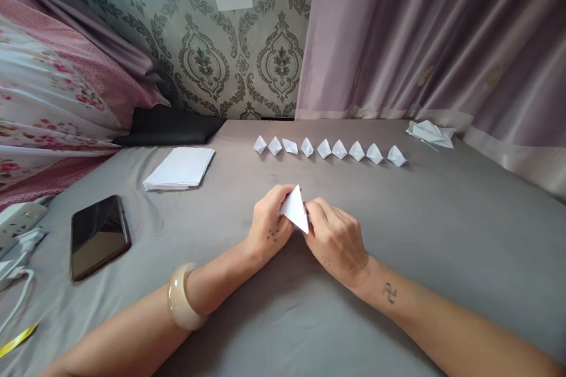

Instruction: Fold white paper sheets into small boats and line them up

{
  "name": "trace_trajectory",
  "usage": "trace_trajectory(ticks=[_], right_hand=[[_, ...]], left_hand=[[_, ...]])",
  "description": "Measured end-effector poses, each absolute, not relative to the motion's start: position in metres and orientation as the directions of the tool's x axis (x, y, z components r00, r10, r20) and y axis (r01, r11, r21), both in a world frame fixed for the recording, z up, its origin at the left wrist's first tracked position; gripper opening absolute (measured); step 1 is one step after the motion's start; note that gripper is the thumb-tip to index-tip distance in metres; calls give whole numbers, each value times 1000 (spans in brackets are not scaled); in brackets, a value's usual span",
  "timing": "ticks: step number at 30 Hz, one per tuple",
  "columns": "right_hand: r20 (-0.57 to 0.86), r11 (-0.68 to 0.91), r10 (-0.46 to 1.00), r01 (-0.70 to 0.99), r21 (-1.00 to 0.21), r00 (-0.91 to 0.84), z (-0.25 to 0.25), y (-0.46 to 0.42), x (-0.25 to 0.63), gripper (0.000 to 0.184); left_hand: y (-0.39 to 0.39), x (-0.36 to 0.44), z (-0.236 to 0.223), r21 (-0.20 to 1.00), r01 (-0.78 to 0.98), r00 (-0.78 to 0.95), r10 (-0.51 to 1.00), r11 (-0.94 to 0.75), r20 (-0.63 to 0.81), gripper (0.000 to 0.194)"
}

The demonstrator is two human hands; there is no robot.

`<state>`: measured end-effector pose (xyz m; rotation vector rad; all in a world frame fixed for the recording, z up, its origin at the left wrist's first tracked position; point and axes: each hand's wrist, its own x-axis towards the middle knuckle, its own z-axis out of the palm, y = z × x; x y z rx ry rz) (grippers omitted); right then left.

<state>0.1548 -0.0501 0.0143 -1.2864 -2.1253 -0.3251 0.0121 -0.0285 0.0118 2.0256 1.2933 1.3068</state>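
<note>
A small white folded paper piece, triangular in outline, is pinched between both hands on the grey sheet in the middle of the view. My left hand grips its left side with curled fingers; a cream bangle circles that wrist. My right hand presses its right edge with fingers closed. Beyond the hands, a row of several finished white folded paper pieces lies side by side.
A stack of white paper sheets lies at the back left, a dark phone left of my arm, a white power strip with cables at the far left edge. Crumpled white paper sits back right. Curtain and wallpapered wall behind.
</note>
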Motion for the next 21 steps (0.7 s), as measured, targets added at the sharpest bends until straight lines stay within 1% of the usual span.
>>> trace_trajectory(ticks=[1, 3, 5, 6, 8, 11, 15, 18, 21], right_hand=[[610, 500, 735, 845, -190, -298, 15, -49, 156, 19], [565, 499, 799, 751, -432, -207, 18, -46, 160, 21], [492, 467, 863, 562, -682, -120, 25, -41, 165, 24], [446, 438, 890, 457, -774, -97, 29, -39, 168, 22], [342, 364, 931, 293, -884, -125, 38, -34, 171, 20], [243, 268, 957, 157, -951, -162, 45, -31, 172, 22], [124, 134, 974, 37, -990, -188, 44, -30, 172, 20], [46, 46, 972, -3, -999, -229, 44, -29, 173, 20], [7, 6, 970, -2, -1000, -245, 46, -28, 174, 20]], left_hand=[[-28, 11, 13, 736, 465, 132, 860, -493, 492, 25], [-28, 8, 13, 756, 421, 136, 859, -501, 493, 25], [-27, 5, 12, 776, 377, 145, 860, -505, 489, 26], [-26, 4, 10, 783, 361, 147, 860, -506, 488, 26], [-25, 2, 7, 788, 346, 134, 858, -509, 496, 23], [-24, 4, 2, 805, 283, 105, 851, -522, 514, 18], [-25, 8, 1, 876, 36, 132, 872, -480, 472, 20], [-26, 9, 4, 904, -59, 171, 888, -423, 426, 18], [-26, 9, 7, 928, -146, 211, 906, -342, 367, 20]])
